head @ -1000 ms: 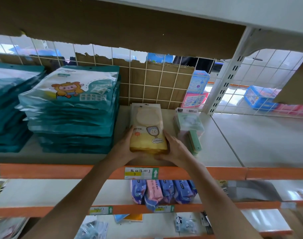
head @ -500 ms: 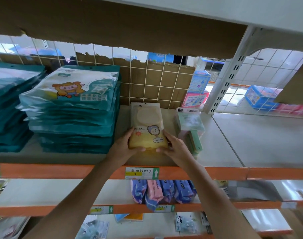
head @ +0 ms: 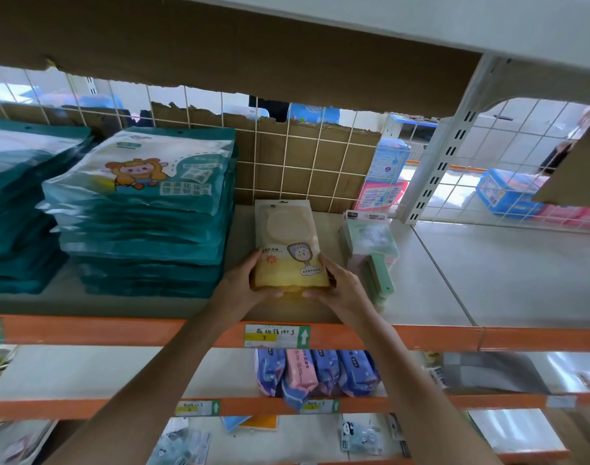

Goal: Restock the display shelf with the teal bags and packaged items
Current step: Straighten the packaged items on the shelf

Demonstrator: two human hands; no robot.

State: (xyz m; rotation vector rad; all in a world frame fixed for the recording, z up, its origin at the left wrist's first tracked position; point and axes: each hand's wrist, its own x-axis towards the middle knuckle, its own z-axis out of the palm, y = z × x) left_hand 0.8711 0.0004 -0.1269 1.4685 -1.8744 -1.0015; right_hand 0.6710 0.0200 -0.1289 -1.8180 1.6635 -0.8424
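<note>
**Hands on the yellow pack (head: 288, 250), near the front edge of the shelf (head: 454, 273)**

My left hand (head: 245, 283) and my right hand (head: 340, 286) both grip the near end of the yellow pack. The left fingers (head: 253, 260) curl along its left side, the right fingers (head: 327, 263) along its right side, and both thumbs lie against the near edge. The pack lies flat, lengthwise, with its far end pointing at the back of the shelf and its near end just behind the orange front edge (head: 119, 330). Its upper half is a clear window with a pale round disc inside. Its lower half is printed yellow with a small cartoon figure.

Just to the left, close beside my left hand, stands a tall stack of teal bags (head: 146, 209). The top bag shows a cartoon character on a white panel. A second teal stack (head: 22, 203) sits toward the left end of the shelf, near the first. To the right of the yellow pack, near my right hand, lies a small pile of green and pink packs (head: 370, 246). Its top pack has a clear cover, and I cannot make out what is under it.

A white wire grid (head: 303, 169) backed with torn cardboard closes the rear edge. A price label (head: 273, 335) sits on the orange edge below my hands. On the lower shelf under it, purple and pink soft packs (head: 315, 370) stand side by side.
</note>
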